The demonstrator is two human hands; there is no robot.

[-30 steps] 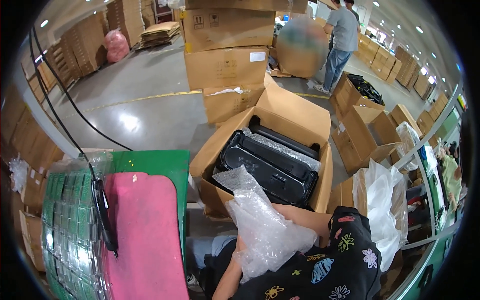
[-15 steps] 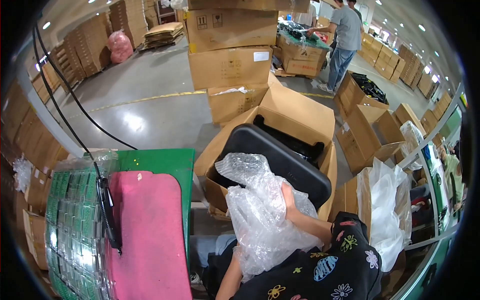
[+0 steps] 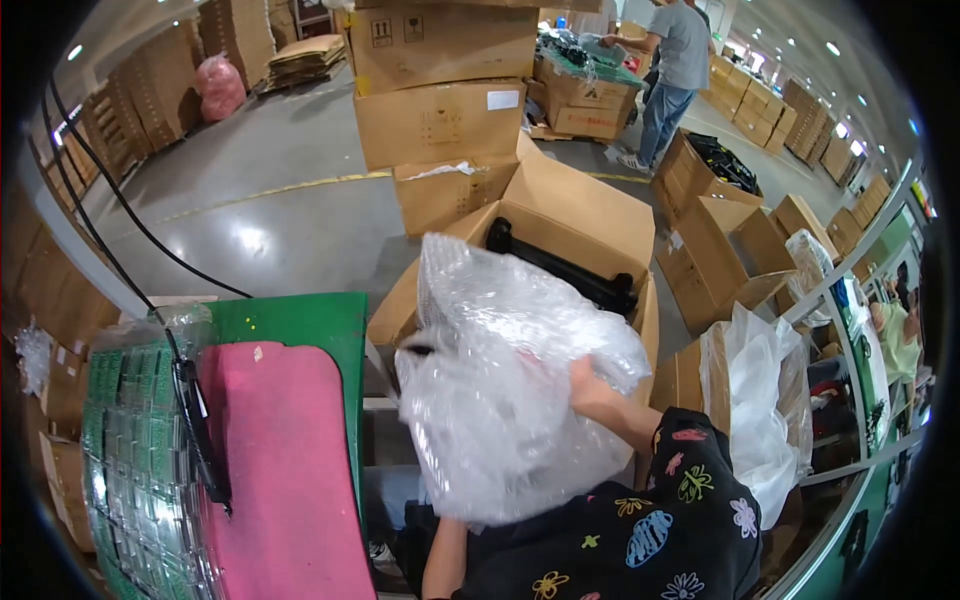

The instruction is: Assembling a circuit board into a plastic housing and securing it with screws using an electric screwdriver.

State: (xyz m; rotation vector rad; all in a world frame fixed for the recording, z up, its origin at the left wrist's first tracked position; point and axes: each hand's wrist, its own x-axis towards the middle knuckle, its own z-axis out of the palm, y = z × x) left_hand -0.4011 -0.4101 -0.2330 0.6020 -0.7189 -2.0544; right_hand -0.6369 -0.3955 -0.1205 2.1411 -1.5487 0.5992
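A large sheet of clear bubble wrap is spread in front of me over an open cardboard box. My right hand grips the wrap on its right side; some fingers show only blurrily through the film. My left forearm comes up from the lower edge, and the left hand itself is hidden behind the wrap's lower part. Inside the box, a black ribbed part shows at the far side. The black panel below is covered by the wrap.
On the left, a green table carries a pink mat, clear plastic trays and a corded black screwdriver. Stacked cartons stand ahead. White foam sheets fill a box at right. A person stands farther off.
The bubble wrap has been spread outward and forward, now covering the black panel that showed before. My right hand has moved slightly with it, while the left hand has gone out of sight behind it.
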